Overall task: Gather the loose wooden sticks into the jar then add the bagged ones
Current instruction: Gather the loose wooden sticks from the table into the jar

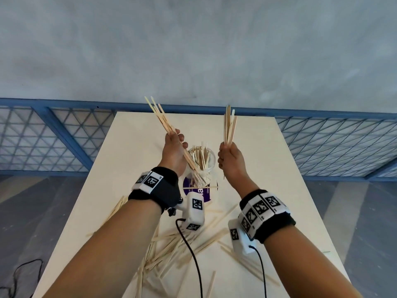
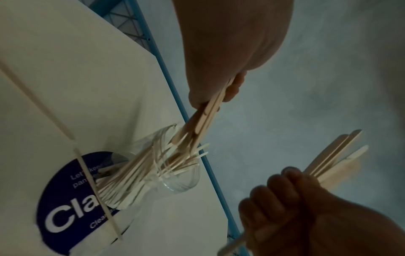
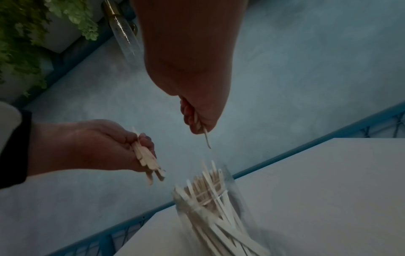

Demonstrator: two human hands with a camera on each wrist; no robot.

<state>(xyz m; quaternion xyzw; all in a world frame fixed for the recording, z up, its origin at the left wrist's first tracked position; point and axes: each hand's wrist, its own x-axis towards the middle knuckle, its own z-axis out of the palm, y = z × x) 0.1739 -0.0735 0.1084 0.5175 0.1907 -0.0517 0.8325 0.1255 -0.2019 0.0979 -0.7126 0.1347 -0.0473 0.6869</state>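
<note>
A clear glass jar (image 1: 203, 163) stands mid-table, partly filled with wooden sticks (image 2: 140, 166). My left hand (image 1: 174, 145) grips a slanted bundle of sticks (image 1: 160, 114) above the jar's left rim, the lower ends reaching down at the jar mouth (image 2: 188, 135). My right hand (image 1: 228, 157) grips another bundle (image 1: 229, 124) held upright, just right of the jar. The jar (image 3: 210, 207) also shows below both hands in the right wrist view. Many loose sticks (image 1: 171, 250) lie scattered on the near part of the table. No bagged sticks are in view.
The white table (image 1: 268, 190) carries a round blue sticker (image 1: 206, 194) under the jar, with one stick across it. Blue mesh railing (image 1: 64, 136) runs behind the table. Wrist-camera cables (image 1: 193, 254) hang over the scattered sticks. A plant (image 3: 26, 34) is off to one side.
</note>
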